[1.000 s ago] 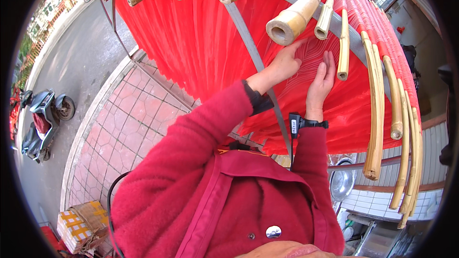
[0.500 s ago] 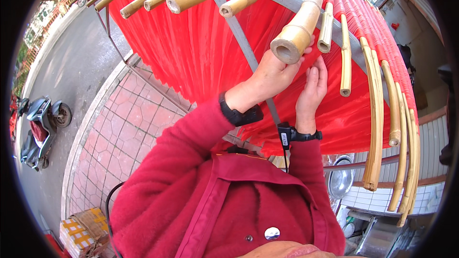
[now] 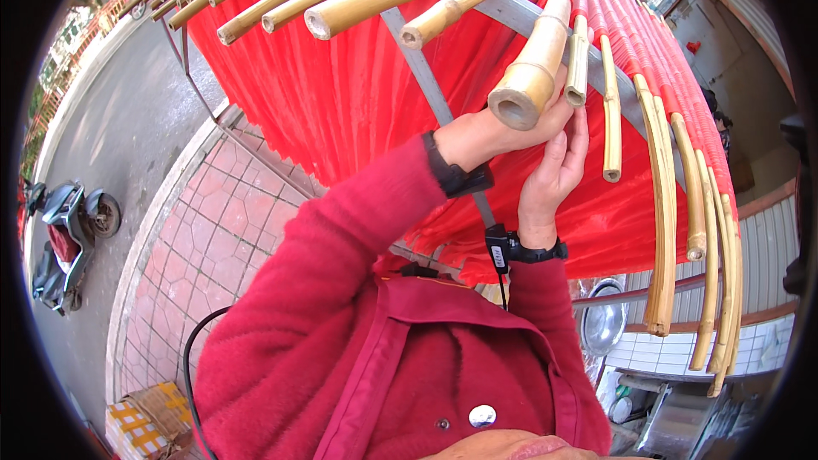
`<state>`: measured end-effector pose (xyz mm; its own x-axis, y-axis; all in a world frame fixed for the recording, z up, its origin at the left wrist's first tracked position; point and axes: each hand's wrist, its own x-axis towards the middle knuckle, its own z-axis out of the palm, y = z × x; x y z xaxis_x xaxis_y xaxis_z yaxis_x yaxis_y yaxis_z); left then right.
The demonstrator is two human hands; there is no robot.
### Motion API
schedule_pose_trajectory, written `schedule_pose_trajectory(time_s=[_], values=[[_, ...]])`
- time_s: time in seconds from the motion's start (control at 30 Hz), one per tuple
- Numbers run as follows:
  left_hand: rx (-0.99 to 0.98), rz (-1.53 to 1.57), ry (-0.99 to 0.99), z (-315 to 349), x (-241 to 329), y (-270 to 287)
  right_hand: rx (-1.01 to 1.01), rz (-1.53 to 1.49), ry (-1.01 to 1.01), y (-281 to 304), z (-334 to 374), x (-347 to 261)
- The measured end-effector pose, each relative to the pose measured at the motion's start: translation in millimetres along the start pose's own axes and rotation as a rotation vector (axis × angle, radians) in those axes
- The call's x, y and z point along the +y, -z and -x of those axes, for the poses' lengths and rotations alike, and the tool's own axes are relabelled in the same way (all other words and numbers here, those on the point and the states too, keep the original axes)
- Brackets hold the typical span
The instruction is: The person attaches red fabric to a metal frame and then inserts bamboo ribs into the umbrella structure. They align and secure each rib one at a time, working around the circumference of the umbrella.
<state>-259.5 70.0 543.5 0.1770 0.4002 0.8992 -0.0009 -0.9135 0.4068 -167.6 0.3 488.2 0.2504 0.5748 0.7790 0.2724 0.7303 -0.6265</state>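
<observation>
Beneath the thick bamboo pole point(image 3: 537, 64) on the far side, the left hand point(image 3: 511, 140) hides its grip, hold unclear, while the loosely open, seemingly empty right hand point(image 3: 550, 187) could, if raised, knock the pole.

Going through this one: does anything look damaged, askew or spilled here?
Nothing looks spilled. One bamboo pole, beyond the right hand toward the picture's right, shows a dark lengthwise seam, possibly a split, unlike the slimmer pole beside it.

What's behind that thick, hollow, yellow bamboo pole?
Behind the bamboo pole: part of the left hand and, farther back, red pleated material. The pole hides some of that hand.
</observation>
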Motion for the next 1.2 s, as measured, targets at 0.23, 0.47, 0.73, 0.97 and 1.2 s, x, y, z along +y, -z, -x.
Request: schedule_pose_trajectory(time_s=[0.23, 0.47, 0.73, 0.97, 1.2], values=[[0.005, -0.102, -0.049, -10.2, -21.8, -16.5, -0.018, -0.090, 0.007, 7.0, -6.5, -2.8], [-0.077, 0.240, 0.113, -6.1, -38.6, -20.8, -0.001, -0.142, 0.001, 2.1, -6.3, 0.4], [-0.188, 0.566, 0.426, 3.0, -41.7, -19.9, 0.001, -0.060, 0.130, 1.1, -21.2, -2.7], [-0.082, 0.198, 0.119, -8.2, -32.8, -16.5, 0.020, 0.210, 0.176, -1.1, -14.3, -15.0], [-0.142, 0.039, -0.018, -11.9, -42.7, -31.9, -0.148, 0.084, 0.350, -0.9, -4.0, -45.0]])
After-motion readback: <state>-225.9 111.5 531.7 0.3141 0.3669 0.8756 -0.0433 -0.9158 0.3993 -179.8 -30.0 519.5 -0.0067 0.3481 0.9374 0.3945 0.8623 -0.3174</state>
